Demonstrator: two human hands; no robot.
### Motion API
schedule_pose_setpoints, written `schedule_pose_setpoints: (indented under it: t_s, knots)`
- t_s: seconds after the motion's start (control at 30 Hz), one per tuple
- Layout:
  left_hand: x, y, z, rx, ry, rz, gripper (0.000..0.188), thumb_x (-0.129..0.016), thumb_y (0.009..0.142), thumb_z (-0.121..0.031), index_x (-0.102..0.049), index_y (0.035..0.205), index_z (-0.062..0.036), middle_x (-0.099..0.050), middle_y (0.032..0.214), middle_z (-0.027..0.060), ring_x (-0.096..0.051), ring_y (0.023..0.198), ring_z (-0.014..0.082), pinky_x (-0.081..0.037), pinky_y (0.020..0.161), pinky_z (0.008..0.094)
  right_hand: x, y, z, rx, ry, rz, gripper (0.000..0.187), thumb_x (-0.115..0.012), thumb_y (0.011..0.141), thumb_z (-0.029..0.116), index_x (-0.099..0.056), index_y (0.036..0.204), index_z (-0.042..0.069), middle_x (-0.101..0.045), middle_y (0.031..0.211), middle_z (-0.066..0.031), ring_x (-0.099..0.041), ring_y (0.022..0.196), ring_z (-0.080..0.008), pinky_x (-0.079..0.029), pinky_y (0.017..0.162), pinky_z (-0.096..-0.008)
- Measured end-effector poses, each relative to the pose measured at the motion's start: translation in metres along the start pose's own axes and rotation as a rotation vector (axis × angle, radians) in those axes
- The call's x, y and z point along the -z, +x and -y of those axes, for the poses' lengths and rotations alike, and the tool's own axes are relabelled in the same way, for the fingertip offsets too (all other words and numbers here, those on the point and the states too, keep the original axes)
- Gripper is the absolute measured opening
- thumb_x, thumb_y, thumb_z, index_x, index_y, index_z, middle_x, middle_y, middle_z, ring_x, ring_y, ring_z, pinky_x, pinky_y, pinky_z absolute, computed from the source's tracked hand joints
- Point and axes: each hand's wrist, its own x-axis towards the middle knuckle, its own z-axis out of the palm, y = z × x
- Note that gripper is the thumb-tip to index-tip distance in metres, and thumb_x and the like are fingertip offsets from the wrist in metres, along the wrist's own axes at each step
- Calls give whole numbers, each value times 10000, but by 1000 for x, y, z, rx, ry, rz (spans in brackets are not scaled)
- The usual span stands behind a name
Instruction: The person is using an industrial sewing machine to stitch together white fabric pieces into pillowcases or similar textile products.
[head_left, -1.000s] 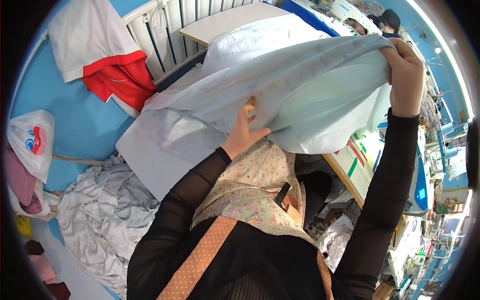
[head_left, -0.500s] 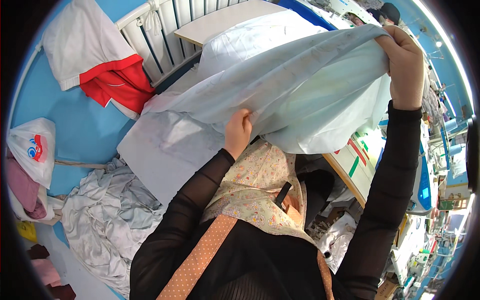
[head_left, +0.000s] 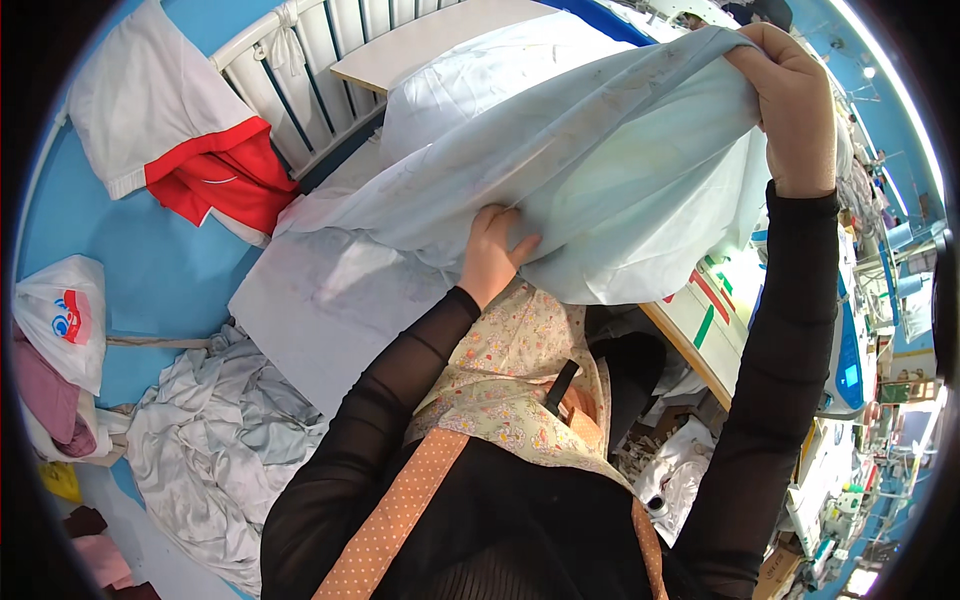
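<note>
A large sheet of thin, pale blue-grey fabric (head_left: 590, 160) is stretched upward to the right in draped folds. My right hand (head_left: 795, 105), raised high at the upper right, is closed on a corner of it. My left hand (head_left: 492, 255) touches the lower middle of the same fabric, its thumb spread away from curled fingers; it looks loosened rather than gripping. Beneath the sheet, more white fabric (head_left: 500, 70) lies heaped at the back. A pale flat board or cloth (head_left: 310, 300) extends left of my left hand.
A red-and-white garment (head_left: 215, 170) hangs over the white railing (head_left: 290, 75) at left. Crumpled pale cloth (head_left: 215, 430) piles below it, near a white plastic bag (head_left: 60, 310). Right of the fabric is a table edge with coloured strips (head_left: 710, 300). Sewing machines stand farther right.
My left hand has shifted slightly right and up, and its thumb has come away from the fingers. My right hand keeps its hold, a little farther left and higher in view.
</note>
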Motion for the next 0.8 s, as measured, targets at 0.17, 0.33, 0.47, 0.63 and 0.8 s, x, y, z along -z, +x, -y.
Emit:
schedule_pose_setpoints:
  t_s: [0.17,0.33,0.47,0.63,0.8]
  knots:
    - [-22,10,-6,43,113,-138,483,-749,730,-221,-581,1099,42,-535,1158,201,-523,1065,381,-446,926,417,1,-3,-1,4,21,-9,124,-611,877,181,-699,895,95,-508,677,89,-369,549,18,-231,461,-175]
    - [-22,7,6,138,29,-155,300,-662,786,-158,-628,1025,20,-581,1070,190,-556,1024,379,-468,878,419,3,-5,-4,15,3,-44,132,-622,875,173,-707,931,89,-534,701,88,-389,567,26,-240,464,-169]
    - [-8,-1,24,144,-20,-147,140,-602,827,-74,-666,894,31,-614,891,159,-621,821,324,-487,743,402,6,-4,-9,-37,5,-36,124,-620,877,169,-704,916,86,-524,695,96,-388,569,29,-238,463,-168]
    - [25,-27,51,399,-143,17,147,-604,827,-93,-684,872,22,-652,872,172,-625,836,342,-490,750,400,10,-7,-27,139,-25,-20,106,-599,879,145,-681,895,80,-507,687,97,-386,574,26,-247,473,-169]
    - [195,-8,71,148,164,-86,54,-635,824,-47,-610,829,1,-588,779,120,-586,756,268,-466,694,365,9,-41,-21,3,-202,195,125,-571,839,71,-661,914,29,-560,716,56,-455,606,-11,-330,515,-180]
